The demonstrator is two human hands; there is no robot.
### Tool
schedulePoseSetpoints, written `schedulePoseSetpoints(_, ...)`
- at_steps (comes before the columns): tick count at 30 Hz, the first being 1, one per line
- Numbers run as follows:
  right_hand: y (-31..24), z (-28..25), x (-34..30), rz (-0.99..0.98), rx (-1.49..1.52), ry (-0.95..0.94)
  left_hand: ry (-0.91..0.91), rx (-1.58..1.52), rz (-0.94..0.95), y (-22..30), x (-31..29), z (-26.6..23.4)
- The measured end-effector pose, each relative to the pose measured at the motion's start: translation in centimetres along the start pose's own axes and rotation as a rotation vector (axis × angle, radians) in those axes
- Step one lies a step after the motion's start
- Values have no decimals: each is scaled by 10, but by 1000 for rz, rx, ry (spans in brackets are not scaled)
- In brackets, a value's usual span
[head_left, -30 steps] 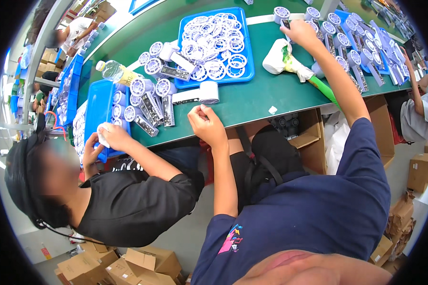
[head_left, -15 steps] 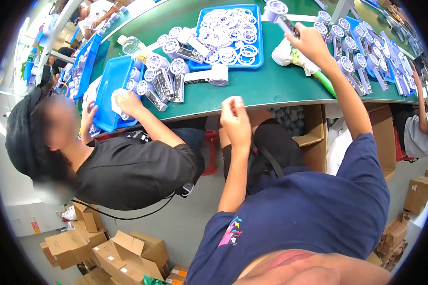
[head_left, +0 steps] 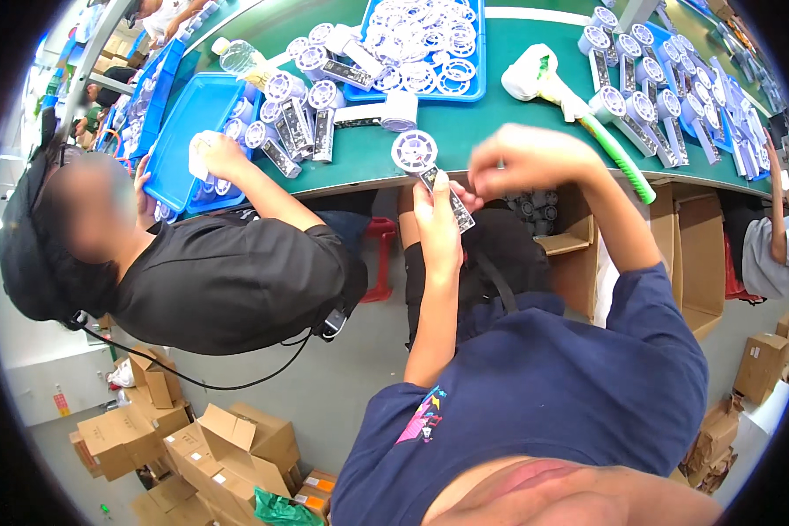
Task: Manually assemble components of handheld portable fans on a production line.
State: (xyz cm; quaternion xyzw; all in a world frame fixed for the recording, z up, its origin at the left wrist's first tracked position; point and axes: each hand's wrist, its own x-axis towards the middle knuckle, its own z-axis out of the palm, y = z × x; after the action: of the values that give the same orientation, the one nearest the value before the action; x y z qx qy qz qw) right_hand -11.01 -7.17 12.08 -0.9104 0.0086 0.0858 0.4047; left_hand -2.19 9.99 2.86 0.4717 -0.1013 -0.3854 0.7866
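left hand [head_left: 438, 226] grips slanting lilac part [head_left: 428, 174], head [head_left: 415, 152] upper left; right hand [head_left: 539, 164]: grip unclear.

Cartons [head_left: 118, 434] crowd the floor [head_left: 346, 377]; beside them lies a green bag [head_left: 285, 510], probably plastic. A red stool [head_left: 380, 231] stands apart.

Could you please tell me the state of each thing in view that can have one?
Held lilac round-headed housing: circuit board exposed
Left hand: closed around the held lilac round-headed housing
Right hand: raised, blurred, fingers bent
White rings: heaped loosely
Blue tray: holding the white rings
Clear bottle: capped
Green-handled tool: lying down, head covered
Floor carton: flaps open
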Motion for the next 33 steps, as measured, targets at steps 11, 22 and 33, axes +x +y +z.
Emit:
schedulePoseSetpoints(11,143,-44,143,46,-483,850,-59,154,-197,-5,-20,-14)
schedulePoseSetpoints(22,132,-44,167,-34,-381,636,-87,212,-238,-9,-15,-14)
schedulePoseSetpoints(33,137,-35,164,-41,-309,741,-116,264,-281,-12,-10,-15)
